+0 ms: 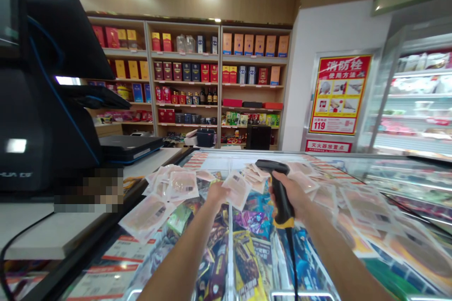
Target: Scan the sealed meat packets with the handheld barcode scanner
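Observation:
Near the middle, my left hand (217, 194) pinches the edge of a flat, clear plastic packet (237, 190) with a small dark label on it. Close to its right, my right hand (294, 193) is wrapped round the grip of a black and yellow barcode scanner (281, 197). The scanner's head points left, above the packet's right side, and its cord hangs down toward me. Similar flat packets (182, 185) lie in a loose pile on the left of the glass top. More packets (370, 204) spread over the right side, and a small stack (254, 175) lies behind the scanner.
Under the glass, a chest freezer (231, 244) holds colourful wrapped goods. A black checkout terminal (45, 89) stands on a white counter (45, 230) at left. Shelves of boxes (185, 72) line the back wall. A red poster (340, 94) and a lit display fridge (420, 99) are at right.

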`<action>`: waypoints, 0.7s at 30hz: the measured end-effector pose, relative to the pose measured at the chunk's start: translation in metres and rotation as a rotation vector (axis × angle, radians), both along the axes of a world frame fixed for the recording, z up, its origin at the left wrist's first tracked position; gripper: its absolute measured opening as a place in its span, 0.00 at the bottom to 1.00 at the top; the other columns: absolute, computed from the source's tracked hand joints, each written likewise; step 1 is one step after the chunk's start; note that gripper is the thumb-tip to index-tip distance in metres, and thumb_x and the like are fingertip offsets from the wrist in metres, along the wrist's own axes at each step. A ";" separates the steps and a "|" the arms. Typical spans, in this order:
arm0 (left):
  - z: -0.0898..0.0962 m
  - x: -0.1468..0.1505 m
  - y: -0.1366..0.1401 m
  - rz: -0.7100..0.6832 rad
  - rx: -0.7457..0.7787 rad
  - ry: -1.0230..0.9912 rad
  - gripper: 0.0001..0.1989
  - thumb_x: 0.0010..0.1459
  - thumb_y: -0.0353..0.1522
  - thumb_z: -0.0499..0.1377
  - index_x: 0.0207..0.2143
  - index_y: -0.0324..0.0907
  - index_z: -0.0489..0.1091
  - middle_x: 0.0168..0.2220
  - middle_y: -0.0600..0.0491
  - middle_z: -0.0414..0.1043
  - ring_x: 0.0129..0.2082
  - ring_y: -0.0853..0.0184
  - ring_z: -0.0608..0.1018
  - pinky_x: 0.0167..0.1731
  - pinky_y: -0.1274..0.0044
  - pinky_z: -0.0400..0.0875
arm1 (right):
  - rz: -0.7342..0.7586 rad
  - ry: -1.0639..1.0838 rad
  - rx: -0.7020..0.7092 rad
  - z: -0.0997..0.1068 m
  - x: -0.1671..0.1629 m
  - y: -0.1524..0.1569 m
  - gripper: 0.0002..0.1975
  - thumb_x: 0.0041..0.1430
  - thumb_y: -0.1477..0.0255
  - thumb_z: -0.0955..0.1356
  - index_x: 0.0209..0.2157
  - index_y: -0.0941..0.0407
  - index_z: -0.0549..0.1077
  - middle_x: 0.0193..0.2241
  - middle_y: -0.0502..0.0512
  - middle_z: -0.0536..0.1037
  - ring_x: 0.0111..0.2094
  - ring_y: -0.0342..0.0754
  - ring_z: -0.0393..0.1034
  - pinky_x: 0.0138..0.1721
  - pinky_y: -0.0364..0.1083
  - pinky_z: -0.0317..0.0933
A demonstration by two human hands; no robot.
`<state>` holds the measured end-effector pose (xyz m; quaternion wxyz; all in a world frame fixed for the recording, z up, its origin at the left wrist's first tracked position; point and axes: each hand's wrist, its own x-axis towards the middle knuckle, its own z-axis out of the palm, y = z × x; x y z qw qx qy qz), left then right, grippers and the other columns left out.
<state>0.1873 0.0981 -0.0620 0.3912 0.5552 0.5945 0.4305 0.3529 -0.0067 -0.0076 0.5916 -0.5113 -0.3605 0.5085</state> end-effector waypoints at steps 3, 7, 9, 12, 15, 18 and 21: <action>0.005 -0.023 0.004 -0.022 -0.075 -0.104 0.14 0.52 0.34 0.50 0.41 0.38 0.62 0.39 0.51 0.65 0.34 0.69 0.70 0.32 0.73 0.67 | 0.093 -0.007 -0.004 -0.002 -0.015 -0.003 0.13 0.45 0.61 0.63 0.25 0.58 0.63 0.13 0.48 0.68 0.12 0.39 0.61 0.10 0.39 0.56; 0.010 -0.042 0.004 0.018 -0.092 -0.222 0.14 0.53 0.34 0.50 0.41 0.38 0.61 0.38 0.51 0.65 0.32 0.70 0.71 0.30 0.74 0.68 | 0.181 -0.042 -0.001 -0.007 -0.032 -0.007 0.15 0.45 0.60 0.62 0.24 0.59 0.64 0.14 0.49 0.69 0.12 0.39 0.60 0.11 0.39 0.56; 0.010 -0.046 0.004 0.037 -0.091 -0.262 0.13 0.53 0.34 0.50 0.41 0.38 0.61 0.37 0.51 0.65 0.32 0.71 0.71 0.30 0.74 0.68 | 0.194 -0.044 0.002 -0.008 -0.036 -0.008 0.14 0.45 0.60 0.62 0.24 0.58 0.63 0.14 0.49 0.69 0.12 0.39 0.60 0.11 0.39 0.56; 0.010 -0.047 0.004 0.051 -0.089 -0.303 0.13 0.53 0.33 0.50 0.40 0.37 0.62 0.36 0.51 0.66 0.31 0.71 0.71 0.29 0.75 0.68 | 0.202 -0.039 0.005 -0.007 -0.041 -0.011 0.14 0.45 0.60 0.62 0.23 0.59 0.63 0.14 0.49 0.69 0.12 0.39 0.60 0.11 0.39 0.56; 0.010 -0.047 0.003 0.054 -0.085 -0.326 0.12 0.53 0.33 0.50 0.39 0.37 0.62 0.35 0.52 0.67 0.29 0.72 0.71 0.28 0.76 0.68 | 0.223 -0.026 0.007 -0.007 -0.042 -0.013 0.15 0.45 0.60 0.62 0.22 0.59 0.63 0.14 0.49 0.69 0.12 0.39 0.60 0.11 0.39 0.56; 0.010 -0.047 0.001 0.049 -0.076 -0.330 0.12 0.53 0.34 0.50 0.39 0.37 0.62 0.33 0.52 0.67 0.28 0.73 0.71 0.27 0.77 0.68 | 0.239 -0.017 0.019 -0.007 -0.043 -0.014 0.14 0.45 0.60 0.62 0.23 0.58 0.63 0.14 0.49 0.69 0.12 0.38 0.60 0.11 0.39 0.56; 0.008 -0.047 0.001 0.041 -0.061 -0.314 0.13 0.53 0.34 0.50 0.39 0.37 0.62 0.34 0.52 0.67 0.28 0.73 0.71 0.27 0.77 0.68 | 0.246 -0.023 0.025 -0.007 -0.043 -0.013 0.15 0.46 0.60 0.62 0.24 0.59 0.64 0.14 0.49 0.68 0.12 0.39 0.60 0.11 0.39 0.56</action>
